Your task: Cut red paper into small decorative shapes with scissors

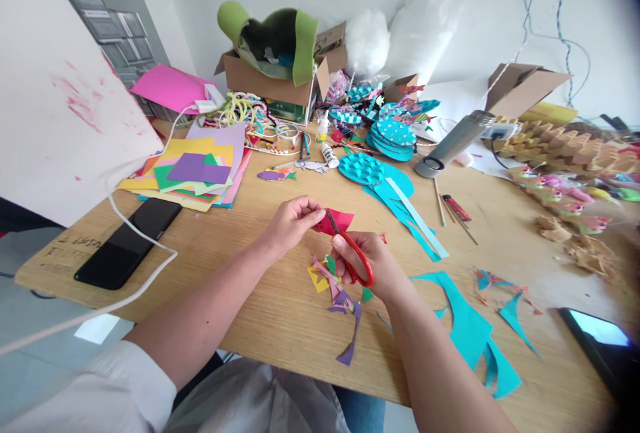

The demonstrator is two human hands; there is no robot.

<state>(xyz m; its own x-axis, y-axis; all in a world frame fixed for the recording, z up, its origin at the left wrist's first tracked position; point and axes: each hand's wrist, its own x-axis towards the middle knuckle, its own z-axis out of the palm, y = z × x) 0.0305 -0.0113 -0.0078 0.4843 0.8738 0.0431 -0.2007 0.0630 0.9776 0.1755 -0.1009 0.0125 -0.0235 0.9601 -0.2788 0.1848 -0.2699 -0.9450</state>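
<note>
Left hand (295,223) with small, bright red, sharp-cornered paper (344,219)

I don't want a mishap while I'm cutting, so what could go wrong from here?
The blades of the red-handled scissors are close to the left hand pinching the red paper, so a slip might nick a finger. Loose paper scraps lie by the right hand and could get brushed about. The white cable crosses the black phone and runs past the table edge, so a snag might shift the phone.
</note>
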